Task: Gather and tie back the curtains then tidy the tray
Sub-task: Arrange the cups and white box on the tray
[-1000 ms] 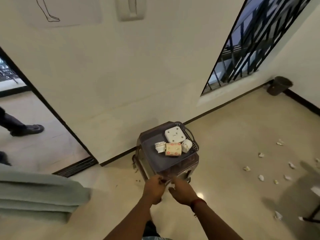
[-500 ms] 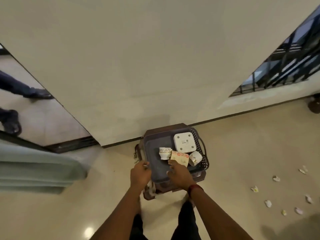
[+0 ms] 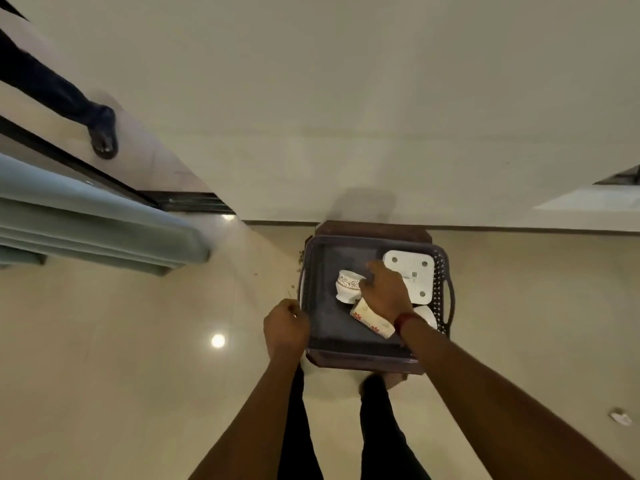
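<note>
I am standing over a dark tray (image 3: 322,336) that sits on a small brown bench (image 3: 363,363) against the pale wall (image 3: 346,116), and my legs show below it. My left hand (image 3: 285,327) is at the tray's left rim with its fingers (image 3: 302,317) curled tight against the edge. I cannot tell whether they actually clasp the rim or only rest beside it. My right hand (image 3: 386,296), with a red band (image 3: 405,320) on its wrist, is over the middle of the tray. Its fingers (image 3: 373,268) are loosely bent and point down into the gap between a patterned cup (image 3: 347,286) and a white square box (image 3: 412,268). The thumb side touches the cup, but I cannot tell whether it pinches the cup's rim. The cup is tipped over on the tray floor. Just below my palm a carton with red flowers (image 3: 369,320) lies on its side at a slant. A second white cup (image 3: 426,315) is partly hidden behind my wrist, near the tray's right wall. The curtain (image 3: 86,223) hangs in pale blue-grey folds at the left, well apart from the tray. Beyond it, another person's leg and dark shoe (image 3: 102,138) show past the door track. A scrap of paper (image 3: 620,417) lies on the glossy floor (image 3: 138,375) at the lower right.
</note>
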